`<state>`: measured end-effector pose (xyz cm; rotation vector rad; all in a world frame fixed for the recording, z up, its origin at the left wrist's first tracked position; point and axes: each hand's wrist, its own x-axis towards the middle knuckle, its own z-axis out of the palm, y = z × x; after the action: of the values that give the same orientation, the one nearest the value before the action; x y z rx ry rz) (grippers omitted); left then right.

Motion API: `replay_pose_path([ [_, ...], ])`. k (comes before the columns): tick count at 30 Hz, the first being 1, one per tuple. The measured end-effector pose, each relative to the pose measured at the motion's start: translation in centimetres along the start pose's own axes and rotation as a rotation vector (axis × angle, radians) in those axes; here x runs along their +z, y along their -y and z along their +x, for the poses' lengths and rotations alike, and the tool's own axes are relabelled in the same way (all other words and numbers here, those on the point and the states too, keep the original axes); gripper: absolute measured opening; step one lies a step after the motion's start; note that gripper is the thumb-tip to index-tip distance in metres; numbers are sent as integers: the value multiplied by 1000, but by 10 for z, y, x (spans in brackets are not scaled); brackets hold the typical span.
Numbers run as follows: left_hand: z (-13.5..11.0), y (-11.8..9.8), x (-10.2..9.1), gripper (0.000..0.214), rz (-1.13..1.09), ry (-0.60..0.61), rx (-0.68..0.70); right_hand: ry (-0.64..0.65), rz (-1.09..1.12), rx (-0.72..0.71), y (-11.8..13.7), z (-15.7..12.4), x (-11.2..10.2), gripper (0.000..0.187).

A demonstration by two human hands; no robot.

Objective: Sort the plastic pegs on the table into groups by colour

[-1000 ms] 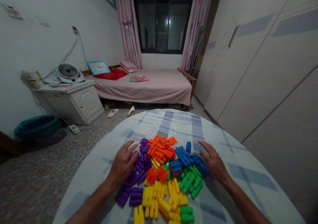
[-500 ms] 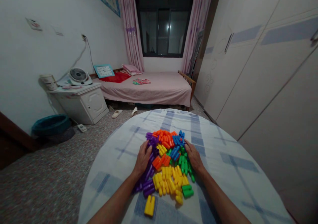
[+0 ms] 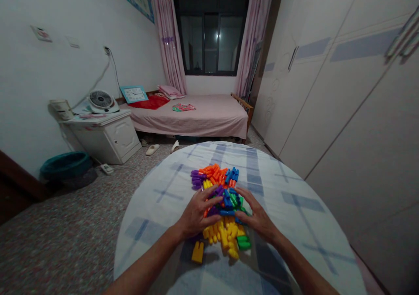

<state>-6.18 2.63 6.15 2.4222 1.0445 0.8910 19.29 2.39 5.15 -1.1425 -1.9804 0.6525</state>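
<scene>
A heap of plastic building blocks lies on the table before me, in several colours. My left hand [image 3: 199, 212] reaches over its left side, fingers spread and touching purple blocks [image 3: 214, 201]. From the right, my right hand [image 3: 257, 216] curves towards it with thumb and fingers apart, beside blue blocks [image 3: 227, 199] and green blocks [image 3: 240, 202]. Orange blocks [image 3: 214, 173] form the far side of the heap. Yellow blocks [image 3: 225, 234] lie between my wrists, with a green block [image 3: 244, 242] at their right. One yellow block [image 3: 197, 252] sits apart, nearest me.
A blue-and-white checked cloth [image 3: 153, 194] covers the round table. Beyond it stands a bed [image 3: 196, 120] with pink bedding. A white cabinet [image 3: 121, 138] carrying a fan [image 3: 101, 101] and a teal bin [image 3: 67, 164] are to the left. A wardrobe [image 3: 314, 94] runs along the right.
Both hands have moved inward from the heap's sides over its middle. Purple blocks on the left and green and blue ones on the right have been pushed together. The view has shifted slightly.
</scene>
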Motion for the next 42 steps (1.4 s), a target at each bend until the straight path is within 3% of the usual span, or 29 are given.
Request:
replay_pose_path([
  [4, -82, 24, -10, 110, 200, 166, -101, 173, -244, 39, -25, -62, -6, 100],
  [7, -117, 37, -2, 119, 239, 175, -155, 222, -321, -18, -38, -86, 8, 108],
  [9, -119, 39, 8, 120, 229, 139, -150, 210, -337, -64, -36, -86, 22, 110],
  [13, -93, 30, 33, 112, 194, 51, -118, 99, -336, -127, -20, -66, 50, 105],
  [19, -42, 12, 50, 77, -21, -71, -227, -78, -220, -48, -4, -31, 69, 63],
  [24, 23, 8, 35, 52, -198, -272, -389, -215, -54, 69, -2, 21, 57, 37],
  [27, 65, 18, 21, 51, -174, -321, -501, -197, -33, 215, -4, 59, 41, 44],
  [30, 93, 32, 13, 53, -135, -313, -469, -128, -59, 249, -6, 83, 25, 50],
  [36, 102, 62, 3, 47, -24, -238, -367, -50, -133, 183, -22, 96, -2, 51],
  [39, 89, 95, -5, 42, 102, -303, -386, -100, -172, 246, -52, 102, -14, 48],
  [42, 68, 140, -6, 41, 264, -322, -492, -213, -293, 260, -96, 111, -19, 48],
])
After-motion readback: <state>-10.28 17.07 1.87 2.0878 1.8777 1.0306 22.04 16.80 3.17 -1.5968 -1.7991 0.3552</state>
